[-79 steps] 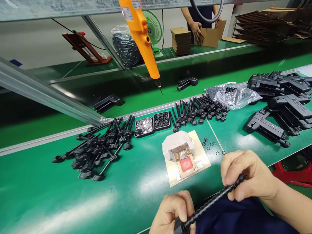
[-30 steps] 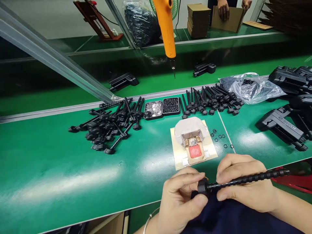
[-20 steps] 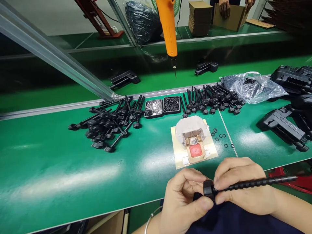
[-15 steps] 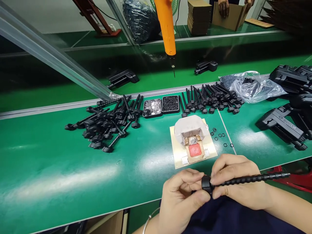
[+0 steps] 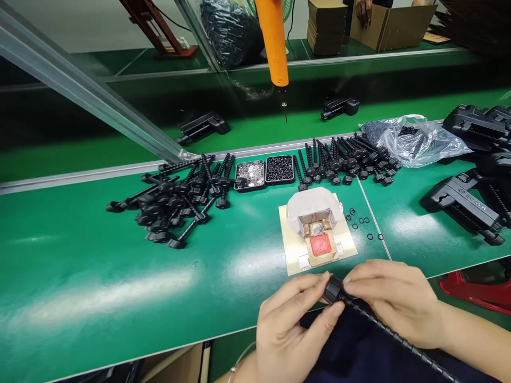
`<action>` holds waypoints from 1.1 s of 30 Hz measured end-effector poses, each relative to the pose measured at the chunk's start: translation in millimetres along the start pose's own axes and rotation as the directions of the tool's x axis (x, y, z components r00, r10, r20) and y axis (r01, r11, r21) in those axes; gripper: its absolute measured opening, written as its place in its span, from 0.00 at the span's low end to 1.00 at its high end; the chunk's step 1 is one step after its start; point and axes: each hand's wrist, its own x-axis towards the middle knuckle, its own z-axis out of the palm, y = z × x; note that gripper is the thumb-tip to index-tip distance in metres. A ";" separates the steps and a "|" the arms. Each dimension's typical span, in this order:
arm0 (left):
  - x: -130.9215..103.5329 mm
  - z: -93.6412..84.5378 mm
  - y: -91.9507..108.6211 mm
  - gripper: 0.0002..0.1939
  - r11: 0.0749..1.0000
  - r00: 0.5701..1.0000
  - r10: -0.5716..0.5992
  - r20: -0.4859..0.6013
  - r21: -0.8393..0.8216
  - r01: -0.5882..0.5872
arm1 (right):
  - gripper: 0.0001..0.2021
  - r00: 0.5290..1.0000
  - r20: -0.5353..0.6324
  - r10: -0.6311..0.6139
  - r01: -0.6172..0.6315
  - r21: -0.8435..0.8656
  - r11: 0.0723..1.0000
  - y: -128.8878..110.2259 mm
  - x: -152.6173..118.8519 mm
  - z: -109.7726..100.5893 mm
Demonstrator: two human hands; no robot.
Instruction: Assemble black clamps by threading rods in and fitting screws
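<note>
A long black ribbed rod (image 5: 393, 336) with a round knob head (image 5: 332, 290) lies across my lap at the table's near edge. My left hand (image 5: 288, 330) pinches the knob head with thumb and fingers. My right hand (image 5: 393, 300) grips the rod just behind the head; its far end points down to the right. Just beyond my hands a beige card carries a taped fixture (image 5: 315, 223) with a red pad. Small black rings (image 5: 359, 223) lie loose to its right.
On the green table (image 5: 99, 276) lie a pile of black rods (image 5: 171, 199) at left, two small parts trays (image 5: 264, 172), a row of rods (image 5: 345, 159), a plastic bag (image 5: 413, 141) and black housings (image 5: 465, 205) at right. An orange screwdriver (image 5: 275, 48) hangs overhead. Another person's hand (image 5: 365, 10) handles cardboard boxes far back.
The rod has swung: its far end, level and pointing right before, now slopes down to the lower right. Both hands still hold the head end, slightly closer to the card.
</note>
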 end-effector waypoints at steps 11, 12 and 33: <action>-1.2 3.0 7.5 0.13 0.987 0.974 0.083 0.213 0.116 -0.109 | 0.19 0.653 0.404 0.641 -0.753 0.437 0.491 -2.6 23.2 1.0; -2.0 3.0 6.2 0.13 0.987 0.970 0.087 0.229 0.112 -0.115 | 0.17 0.692 0.383 0.612 -0.719 0.441 0.537 -1.6 21.4 0.7; 2.8 -2.1 -3.7 0.14 0.968 0.906 -0.235 0.352 -0.004 0.253 | 0.17 0.992 0.121 -0.018 0.032 -0.116 0.993 20.3 -11.4 9.2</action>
